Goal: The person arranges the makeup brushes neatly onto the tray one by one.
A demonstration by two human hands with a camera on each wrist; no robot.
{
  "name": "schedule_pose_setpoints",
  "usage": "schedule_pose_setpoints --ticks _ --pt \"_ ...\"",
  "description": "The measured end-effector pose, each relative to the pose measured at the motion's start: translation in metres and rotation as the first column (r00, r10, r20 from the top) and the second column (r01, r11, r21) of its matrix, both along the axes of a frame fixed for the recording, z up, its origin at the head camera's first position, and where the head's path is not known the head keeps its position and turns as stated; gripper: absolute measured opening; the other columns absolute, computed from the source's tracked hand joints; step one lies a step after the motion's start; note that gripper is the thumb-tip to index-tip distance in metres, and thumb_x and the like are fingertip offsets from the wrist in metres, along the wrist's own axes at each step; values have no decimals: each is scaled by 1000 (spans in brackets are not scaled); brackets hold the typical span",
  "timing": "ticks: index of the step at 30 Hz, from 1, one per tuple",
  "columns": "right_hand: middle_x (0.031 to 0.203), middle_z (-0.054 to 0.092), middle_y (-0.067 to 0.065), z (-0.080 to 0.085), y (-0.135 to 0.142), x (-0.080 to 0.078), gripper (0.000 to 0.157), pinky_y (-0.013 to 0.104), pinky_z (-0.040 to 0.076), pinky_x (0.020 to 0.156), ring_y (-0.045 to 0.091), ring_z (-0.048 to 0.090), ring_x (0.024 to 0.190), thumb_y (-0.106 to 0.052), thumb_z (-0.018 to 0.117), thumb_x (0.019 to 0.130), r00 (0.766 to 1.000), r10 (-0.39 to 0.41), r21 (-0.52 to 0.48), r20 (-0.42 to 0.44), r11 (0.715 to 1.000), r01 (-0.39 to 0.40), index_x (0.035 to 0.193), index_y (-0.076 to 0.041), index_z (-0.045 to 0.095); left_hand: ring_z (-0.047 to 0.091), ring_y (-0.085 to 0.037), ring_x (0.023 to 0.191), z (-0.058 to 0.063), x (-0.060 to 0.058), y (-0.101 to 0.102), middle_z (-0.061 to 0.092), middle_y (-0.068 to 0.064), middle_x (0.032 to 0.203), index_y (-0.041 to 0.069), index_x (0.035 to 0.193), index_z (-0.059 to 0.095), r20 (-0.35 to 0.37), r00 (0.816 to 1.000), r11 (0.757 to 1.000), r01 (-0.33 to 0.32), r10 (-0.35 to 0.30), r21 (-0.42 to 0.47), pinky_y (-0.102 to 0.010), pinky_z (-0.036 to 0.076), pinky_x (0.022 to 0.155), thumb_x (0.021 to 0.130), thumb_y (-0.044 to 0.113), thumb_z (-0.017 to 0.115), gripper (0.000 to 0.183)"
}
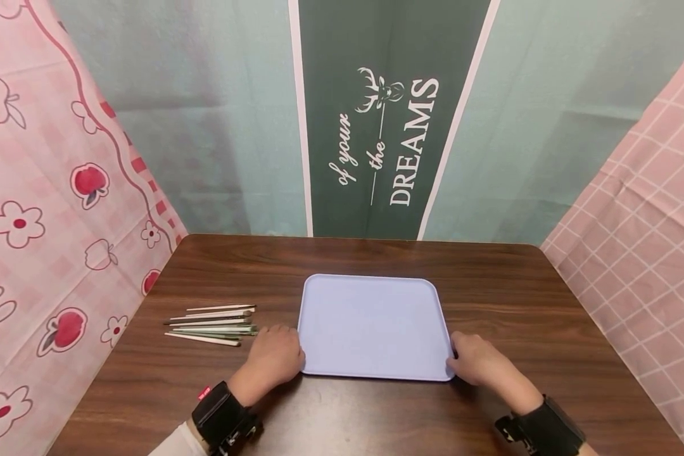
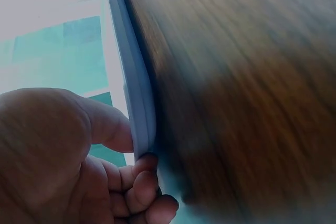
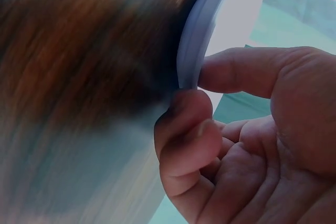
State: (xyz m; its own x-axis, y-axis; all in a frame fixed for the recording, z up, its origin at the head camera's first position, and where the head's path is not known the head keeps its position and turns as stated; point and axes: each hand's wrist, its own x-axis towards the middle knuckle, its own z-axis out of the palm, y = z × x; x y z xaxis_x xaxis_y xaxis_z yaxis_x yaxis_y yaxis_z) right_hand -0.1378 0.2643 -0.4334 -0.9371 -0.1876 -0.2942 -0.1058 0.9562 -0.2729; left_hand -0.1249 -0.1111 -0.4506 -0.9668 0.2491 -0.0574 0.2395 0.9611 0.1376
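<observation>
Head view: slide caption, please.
Left hand and right hand grip a pale lavender tray at a wooden table, slim sticks lying at left.

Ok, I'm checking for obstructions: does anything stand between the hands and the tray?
Nothing visible does: the left hand and right hand grip the tray at opposite sides; the brushes lie left of it.

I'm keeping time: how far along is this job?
Looks done: the brushes lie grouped beside the tray. In hand: the tray, left hand and right hand gripping its sides. Perhaps remaining: releasing it, then moving the brushes, since the tray is bare.
</observation>
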Motion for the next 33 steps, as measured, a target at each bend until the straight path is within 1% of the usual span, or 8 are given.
schedule_pose_setpoints --ticks 4,11,17,23,26,30,33 --pt "74 54 6 0 -4 1 17 37 45 59 21 52 67 -13 70 85 1000 7 -8 -7 1000 -7 87 -2 56 61 -33 88 0 1 -4 63 -15 84 -2 85 64 -1 1000 1000 -5 5 -3 -48 45 79 89 17 59 20" --pt "72 55 4 -2 -7 3 17 36 45 59 19 52 66 -13 71 85 1000 8 -20 -9 1000 -8 85 -4 57 62 -35 87 -1 2 -7 64 -16 85 -2 84 64 -28 1000 1000 -10 10 -10 -49 45 79 89 16 58 20" --pt "70 54 3 -4 -7 4 15 34 44 58 18 51 65 -13 69 84 1000 5 -48 -11 999 -6 82 -5 56 61 -34 88 -1 3 -8 64 -16 85 -2 85 65 -18 1000 1000 -18 17 -9 -49 45 80 90 17 58 21" --pt "69 52 3 -7 -4 4 16 34 43 57 18 50 63 -14 67 84 999 39 -68 -11 997 -40 80 -6 54 62 -34 87 -1 4 -8 64 -16 84 -2 85 65 -27 999 1000 -19 18 -13 -49 45 80 90 18 59 21" --pt "68 52 4 -8 -1 3 16 33 43 55 18 51 60 -14 66 86 999 38 -101 31 994 -34 81 -6 53 62 -34 86 -1 4 -9 64 -15 83 -2 83 65 -35 999 1000 -21 20 -13 -49 45 80 89 17 59 21" --pt "64 53 5 -8 1 2 16 31 44 49 17 54 52 -12 66 88 994 13 -148 104 989 3 83 -7 52 62 -34 86 -1 4 -9 63 -15 82 -2 83 65 -39 999 1000 -22 21 -13 -49 45 79 89 17 60 20" --pt "63 54 6 -8 1 1 16 30 44 47 17 55 49 -12 66 88 992 10 -158 124 987 10 83 -7 52 62 -34 87 -1 4 -9 63 -15 83 -2 84 66 -32 999 1000 -21 20 -12 -49 45 80 89 17 60 21"
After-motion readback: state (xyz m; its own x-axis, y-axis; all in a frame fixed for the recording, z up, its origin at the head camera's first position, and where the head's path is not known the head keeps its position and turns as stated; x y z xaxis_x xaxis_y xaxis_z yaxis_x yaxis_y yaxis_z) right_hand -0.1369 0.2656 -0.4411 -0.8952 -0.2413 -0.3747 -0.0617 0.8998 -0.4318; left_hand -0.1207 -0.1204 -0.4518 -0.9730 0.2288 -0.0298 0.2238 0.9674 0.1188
